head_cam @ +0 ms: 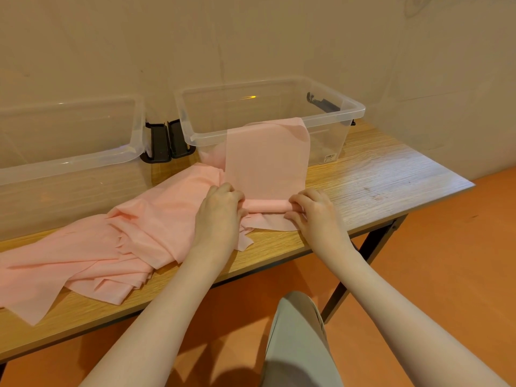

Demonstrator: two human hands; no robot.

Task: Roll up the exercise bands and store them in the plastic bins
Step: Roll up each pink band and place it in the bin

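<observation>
Pink, thin and slightly sheer, the exercise band point(266, 160) I am working on is partly wound into a small roll point(266, 205) that lies on the wooden table point(377, 174) between my hands. My left hand point(220, 203) curls over the roll's left end, fingers bent round it and knuckles up. My right hand point(312, 209) pinches the right end, thumb and fingertips closed on the roll. From the roll the unrolled length of the band rises away from me and drapes over the near rim of the right clear plastic bin point(335, 107), its far end hanging inside. A loose flap of pink material sticks out from under the roll toward the table's near edge. To my left a heap of more pink bands point(97, 247) lies crumpled across the table, reaching in front of the left clear bin point(69, 160). Black latches point(167, 141) sit between the two bins. Below the table edge I see my knee in pale trousers point(297, 339) over an orange floor point(432, 261).
</observation>
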